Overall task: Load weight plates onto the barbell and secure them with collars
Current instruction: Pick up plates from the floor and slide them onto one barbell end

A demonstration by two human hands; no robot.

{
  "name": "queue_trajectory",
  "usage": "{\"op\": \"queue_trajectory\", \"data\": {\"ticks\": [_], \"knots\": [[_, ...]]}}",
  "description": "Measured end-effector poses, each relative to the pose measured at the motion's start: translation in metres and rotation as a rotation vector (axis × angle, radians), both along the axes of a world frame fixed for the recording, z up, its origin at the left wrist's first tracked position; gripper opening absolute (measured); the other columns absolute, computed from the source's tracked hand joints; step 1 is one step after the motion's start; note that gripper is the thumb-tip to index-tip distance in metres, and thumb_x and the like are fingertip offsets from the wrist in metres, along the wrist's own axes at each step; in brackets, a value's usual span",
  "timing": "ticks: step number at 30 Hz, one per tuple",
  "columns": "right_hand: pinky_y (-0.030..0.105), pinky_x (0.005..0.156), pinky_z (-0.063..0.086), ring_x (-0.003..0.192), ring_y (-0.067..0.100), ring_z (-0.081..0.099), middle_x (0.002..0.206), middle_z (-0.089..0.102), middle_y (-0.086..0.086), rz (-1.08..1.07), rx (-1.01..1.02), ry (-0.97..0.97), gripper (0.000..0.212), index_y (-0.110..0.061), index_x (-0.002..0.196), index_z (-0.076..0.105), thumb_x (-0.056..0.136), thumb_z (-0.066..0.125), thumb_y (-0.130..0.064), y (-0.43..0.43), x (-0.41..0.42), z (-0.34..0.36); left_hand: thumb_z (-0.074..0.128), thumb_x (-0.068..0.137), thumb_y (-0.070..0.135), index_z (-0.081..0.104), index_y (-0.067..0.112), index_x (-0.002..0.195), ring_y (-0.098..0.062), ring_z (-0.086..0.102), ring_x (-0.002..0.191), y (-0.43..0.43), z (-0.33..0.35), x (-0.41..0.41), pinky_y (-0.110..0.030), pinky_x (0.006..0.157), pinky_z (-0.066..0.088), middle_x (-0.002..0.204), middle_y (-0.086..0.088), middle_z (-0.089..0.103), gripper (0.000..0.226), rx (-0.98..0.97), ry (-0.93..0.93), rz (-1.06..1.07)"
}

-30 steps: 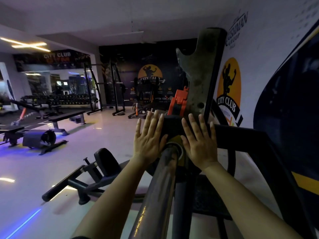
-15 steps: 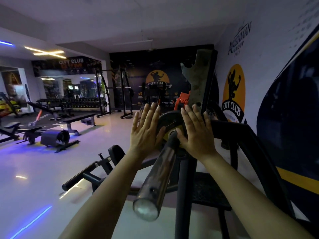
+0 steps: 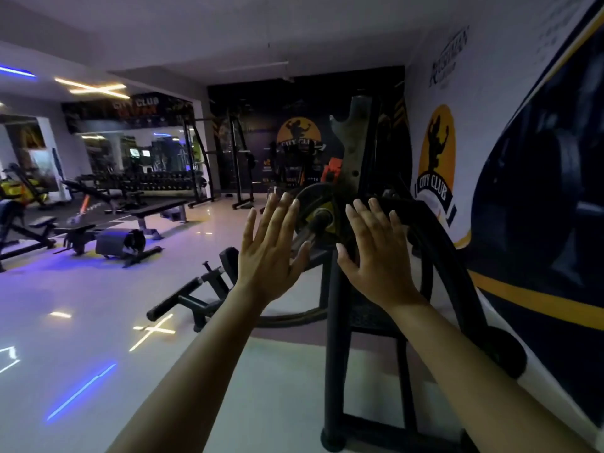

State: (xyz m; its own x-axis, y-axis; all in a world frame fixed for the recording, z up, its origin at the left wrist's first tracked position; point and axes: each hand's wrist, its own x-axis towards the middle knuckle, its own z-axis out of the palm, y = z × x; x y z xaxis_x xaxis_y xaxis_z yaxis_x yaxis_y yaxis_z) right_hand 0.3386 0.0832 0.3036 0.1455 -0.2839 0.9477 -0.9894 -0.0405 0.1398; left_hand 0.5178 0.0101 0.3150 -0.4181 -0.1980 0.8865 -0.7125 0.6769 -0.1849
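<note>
From the head camera, both hands are raised in front of the rack, palms facing away and fingers spread flat. The left hand is up just to the left of the weight plate, its fingertips overlapping the plate's left edge in the picture; whether they actually touch it cannot be told in this dim light. The right hand is just to the right of the plate, fingers splayed, its fingertips over the dark angled bar of the rack. Neither hand is closed on anything; the 2 are held apart with the plate showing in the gap between them.

The plate is a dark round disc with a yellow patch near its hub, sitting on the barbell, whose sleeve end points almost straight at the camera through the plate's centre. No other plate can be made out on this end. Plate and bar sit at the top of the black rack, whose upright post runs down below the plate to a foot on the floor. A worn metal cradle arm of the rack rises above and just right of the plate.

To the right of the plate, the wall carries a yellow City Club logo. Left of the plate and lower, a black bench lies on the glossy floor, with more benches farther left.
</note>
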Motion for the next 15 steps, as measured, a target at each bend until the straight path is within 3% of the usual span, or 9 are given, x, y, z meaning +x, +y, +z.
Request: {"op": "queue_trajectory", "data": {"ticks": [6,11,15], "knots": [[0.047,0.113,0.016,0.136,0.028,0.028,0.142,0.042,0.015,-0.015,0.095,-0.05,0.055,-0.005,0.137,0.04,0.089,0.049,-0.03,0.042,-0.038,-0.01,0.035,0.092,0.043,0.028,0.005,0.14,-0.027,0.021,0.139,0.037,-0.013,-0.041,-0.043,0.113,0.01,0.148,-0.013,0.028,0.061,0.022,0.026,-0.031],[0.051,0.11,0.023,0.134,0.032,0.033,0.14,0.044,0.017,-0.048,0.138,-0.072,0.057,-0.002,0.135,0.042,0.085,0.058,-0.025,0.087,-0.126,-0.029,0.038,0.089,0.046,0.033,0.004,0.139,-0.027,0.021,0.139,0.072,-0.038,-0.132,-0.043,0.113,0.012,0.146,-0.016,0.034,0.065,0.095,0.024,-0.06],[0.048,0.111,0.019,0.133,0.034,0.034,0.14,0.044,0.018,-0.081,0.182,-0.057,0.059,-0.001,0.134,0.042,0.085,0.063,-0.024,0.107,-0.194,-0.047,0.037,0.088,0.045,0.033,0.004,0.138,-0.028,0.021,0.137,0.091,-0.061,-0.209,-0.042,0.112,0.011,0.145,-0.017,0.037,0.065,0.163,0.018,-0.088]]}}
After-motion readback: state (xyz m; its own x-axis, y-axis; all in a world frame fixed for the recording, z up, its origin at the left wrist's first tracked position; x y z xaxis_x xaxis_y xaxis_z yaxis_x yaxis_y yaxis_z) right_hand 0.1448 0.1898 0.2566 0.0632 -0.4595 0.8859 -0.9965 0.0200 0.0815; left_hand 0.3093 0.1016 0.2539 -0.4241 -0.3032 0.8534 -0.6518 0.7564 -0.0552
